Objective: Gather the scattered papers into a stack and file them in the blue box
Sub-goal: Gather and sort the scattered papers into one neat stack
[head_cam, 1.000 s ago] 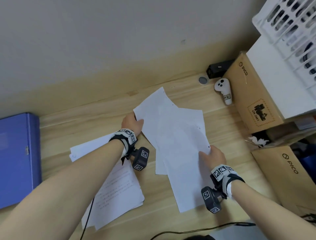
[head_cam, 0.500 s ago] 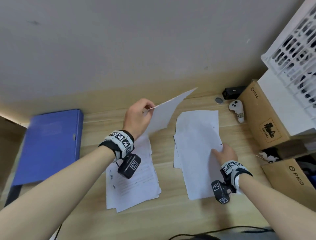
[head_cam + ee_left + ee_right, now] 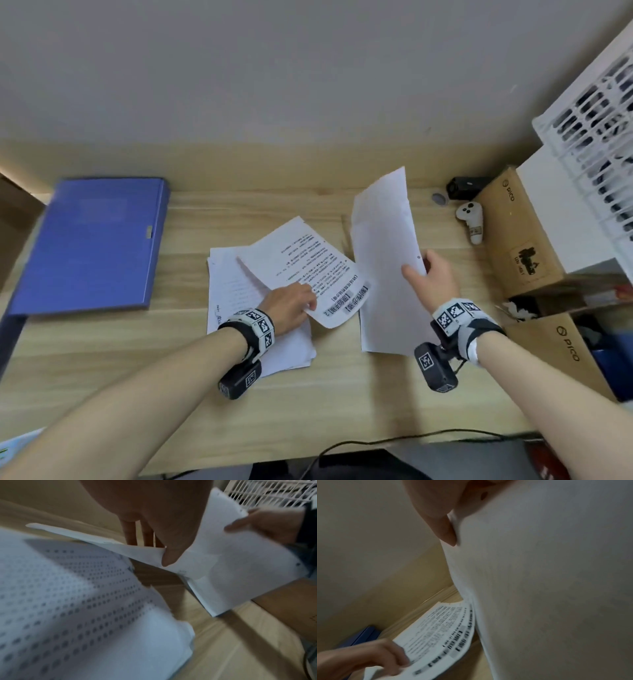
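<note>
My left hand point(image 3: 294, 305) pinches a printed sheet point(image 3: 308, 263) by its near edge, printed side up, just above a stack of papers point(image 3: 233, 294) on the desk. In the left wrist view the thumb point(image 3: 171, 555) lies on top of that sheet point(image 3: 120, 547) with the fingers beneath. My right hand point(image 3: 428, 277) grips the right edge of a blank sheet point(image 3: 383, 246) and tilts it up off the desk, with more white paper under it. The thumb point(image 3: 447, 534) presses on this blank sheet point(image 3: 539, 588). The blue box point(image 3: 92, 240) lies shut and flat at the desk's far left.
Two brown cardboard boxes point(image 3: 520, 236) and a white crate point(image 3: 596, 137) crowd the right side. A white controller point(image 3: 471, 222) and a small black device point(image 3: 466, 186) sit near the wall. A black cable point(image 3: 394, 442) runs along the desk's near edge.
My left hand has brought its sheet down from mid-air, flipped printed side up, onto the left stack. My right hand has gone from pressing the right sheets flat to lifting one by its edge.
</note>
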`<control>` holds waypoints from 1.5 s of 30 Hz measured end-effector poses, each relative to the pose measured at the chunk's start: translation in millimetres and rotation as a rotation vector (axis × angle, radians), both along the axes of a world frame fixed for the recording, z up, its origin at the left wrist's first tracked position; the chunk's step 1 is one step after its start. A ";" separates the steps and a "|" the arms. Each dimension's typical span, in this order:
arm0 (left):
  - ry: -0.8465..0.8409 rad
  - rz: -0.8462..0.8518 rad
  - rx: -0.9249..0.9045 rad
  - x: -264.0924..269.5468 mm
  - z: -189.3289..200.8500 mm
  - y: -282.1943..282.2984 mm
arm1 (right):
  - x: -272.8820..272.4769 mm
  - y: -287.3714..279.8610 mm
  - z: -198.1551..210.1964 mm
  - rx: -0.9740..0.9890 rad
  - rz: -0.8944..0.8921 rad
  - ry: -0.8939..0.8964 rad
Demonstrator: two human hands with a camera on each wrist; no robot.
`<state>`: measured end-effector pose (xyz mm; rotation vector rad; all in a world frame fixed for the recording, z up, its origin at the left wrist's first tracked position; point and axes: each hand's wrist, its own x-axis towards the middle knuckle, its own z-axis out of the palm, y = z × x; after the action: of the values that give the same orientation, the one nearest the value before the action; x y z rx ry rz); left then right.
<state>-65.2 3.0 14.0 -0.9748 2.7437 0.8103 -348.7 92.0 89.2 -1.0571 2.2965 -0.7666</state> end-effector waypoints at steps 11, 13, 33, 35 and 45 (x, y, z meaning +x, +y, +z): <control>0.035 0.369 0.419 45.8 -17.5 4.6 | 113.6 -34.9 -48.1 0.288 0.502 -0.074; 0.058 0.437 0.404 61.7 -16.4 1.7 | 131.2 -39.8 -63.3 0.353 0.535 -0.088; -0.002 0.832 0.574 42.6 -40.4 -1.4 | 31.5 -57.3 -119.8 0.394 0.265 0.039; 0.028 0.909 0.541 38.9 -41.8 1.2 | 31.6 -54.1 -124.1 0.384 0.256 0.045; 0.156 1.124 0.668 37.2 -40.0 2.1 | 21.5 -36.4 -118.9 0.176 0.132 -0.178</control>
<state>-28.0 5.1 -26.0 -2.2527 1.5333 1.7863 -327.2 55.7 -29.7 -1.0068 2.0787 -0.5704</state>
